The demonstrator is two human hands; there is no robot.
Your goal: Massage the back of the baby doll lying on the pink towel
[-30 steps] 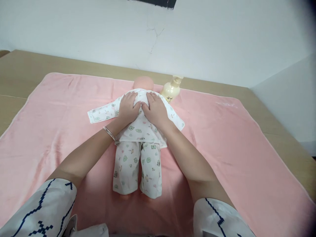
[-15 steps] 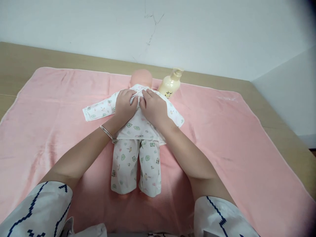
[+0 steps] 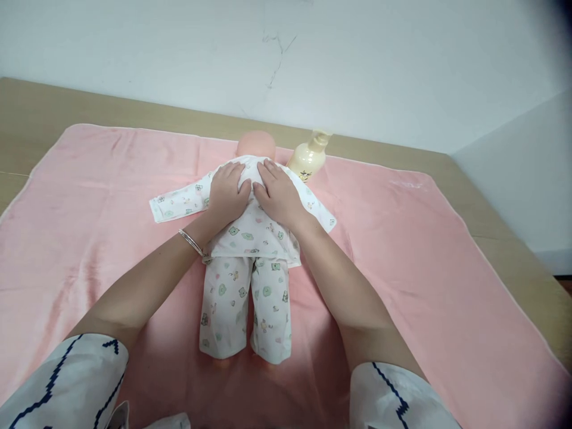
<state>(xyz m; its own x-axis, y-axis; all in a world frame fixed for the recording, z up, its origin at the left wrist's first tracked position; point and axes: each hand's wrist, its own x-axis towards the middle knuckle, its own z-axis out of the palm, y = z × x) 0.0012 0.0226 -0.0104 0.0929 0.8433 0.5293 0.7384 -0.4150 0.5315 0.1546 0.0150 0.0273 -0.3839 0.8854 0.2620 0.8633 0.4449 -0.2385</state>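
Observation:
A baby doll (image 3: pixel 255 143) lies on a pink blanket (image 3: pixel 89 196), head away from me, dressed in a white printed top (image 3: pixel 254 229) and matching trousers (image 3: pixel 243 310). My left hand (image 3: pixel 227 192) rests flat on the doll's upper body, fingers stretched toward the collar. My right hand (image 3: pixel 279 193) lies flat beside it on the same top, fingers pointing at the neck. The two hands touch at the middle of the doll's upper body. A silver bangle (image 3: pixel 191 241) sits on my left wrist.
A cream pump bottle (image 3: pixel 308 158) stands right of the doll's head, close to my right hand. The blanket covers a wooden table (image 3: pixel 53 101) set against a white wall. The table's right edge (image 3: pixel 513 244) runs diagonally at right.
Half a second ago my fingers pinched the top's fabric near the collar; now both hands lie flat on it again. The view shifted slightly.

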